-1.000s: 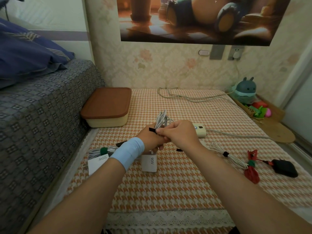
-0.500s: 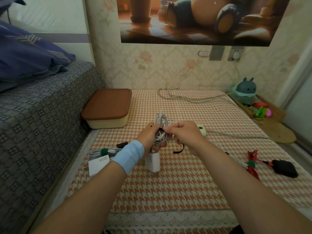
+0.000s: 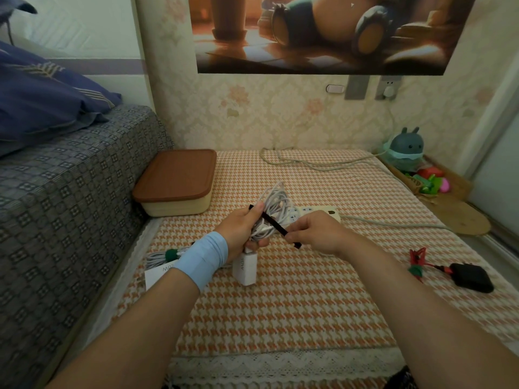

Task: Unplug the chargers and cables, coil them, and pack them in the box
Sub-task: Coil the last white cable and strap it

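Item: coiled white cable (image 3: 273, 209) with its white charger brick (image 3: 245, 266) — I am holding it above the middle of the tabletop (image 3: 295, 304).

Hands: my left hand (image 3: 241, 228) is gripping the loops, the thumb pinning one end of the black strap (image 3: 273, 221). My right hand (image 3: 317, 234) is pinching the other end and drawing it taut.

Handling, as I judge it: I am aiming to wrap the strap snugly round the coil's waist without slackening the left grip.

Condition: the loops are lying uneven and the brick is dangling below.

Box (image 3: 174, 178) — sitting lidded at the far left edge.

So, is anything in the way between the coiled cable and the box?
Yes: the brown lid sits on the box, closing it. The left hand holds the coiled cable, the right hand its strap; nothing else visible lies between.
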`<act>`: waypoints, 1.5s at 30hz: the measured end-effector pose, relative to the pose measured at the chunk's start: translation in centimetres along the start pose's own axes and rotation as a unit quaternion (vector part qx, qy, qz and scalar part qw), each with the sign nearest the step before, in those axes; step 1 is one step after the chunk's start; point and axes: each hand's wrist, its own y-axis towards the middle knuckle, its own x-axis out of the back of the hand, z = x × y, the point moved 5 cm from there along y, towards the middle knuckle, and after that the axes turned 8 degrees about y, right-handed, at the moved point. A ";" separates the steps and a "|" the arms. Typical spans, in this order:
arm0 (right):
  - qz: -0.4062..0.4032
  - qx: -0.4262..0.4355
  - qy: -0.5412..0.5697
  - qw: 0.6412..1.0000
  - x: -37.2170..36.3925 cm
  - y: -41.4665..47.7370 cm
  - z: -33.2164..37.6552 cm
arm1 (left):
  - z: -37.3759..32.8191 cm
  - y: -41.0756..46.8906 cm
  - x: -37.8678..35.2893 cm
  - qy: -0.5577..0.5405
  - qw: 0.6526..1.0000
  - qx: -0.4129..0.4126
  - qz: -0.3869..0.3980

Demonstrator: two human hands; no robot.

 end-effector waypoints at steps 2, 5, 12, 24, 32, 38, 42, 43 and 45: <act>-0.004 0.023 -0.039 0.999 -0.1 0.1 0.1 | -0.3 -0.3 -0.1 0.033 0.999 0.001 0.000; -0.014 0.058 -0.123 0.991 0.4 0.4 0.4 | -0.5 -0.5 -0.3 0.181 0.983 -0.009 0.005; 0.041 0.012 -0.027 0.999 0.7 -0.3 0.4 | -0.5 -0.6 -1.0 0.336 0.941 -0.022 0.018; -0.055 -0.087 0.115 0.988 0.4 -0.1 0.5 | -0.7 -0.5 -2.3 0.502 0.859 -0.095 0.029; -0.058 -0.142 0.227 0.962 -0.4 0.4 -0.4 | -1.3 -1.5 -2.2 0.502 0.845 -0.168 -0.072; -0.069 -0.158 0.244 0.954 -0.7 0.2 -0.7 | -1.3 -1.6 -2.6 0.487 0.840 -0.194 -0.138; -0.105 -0.143 0.183 0.967 -0.3 0.2 -0.7 | -0.9 -0.8 -2.0 0.446 0.860 -0.190 -0.160; -0.105 -0.136 0.154 0.973 -0.3 0.2 -0.7 | -0.8 -0.6 -1.9 0.442 0.860 -0.203 -0.154; -0.096 -0.116 0.115 0.982 -0.3 0.2 -0.5 | -0.9 -0.6 -1.8 0.446 0.853 -0.227 -0.145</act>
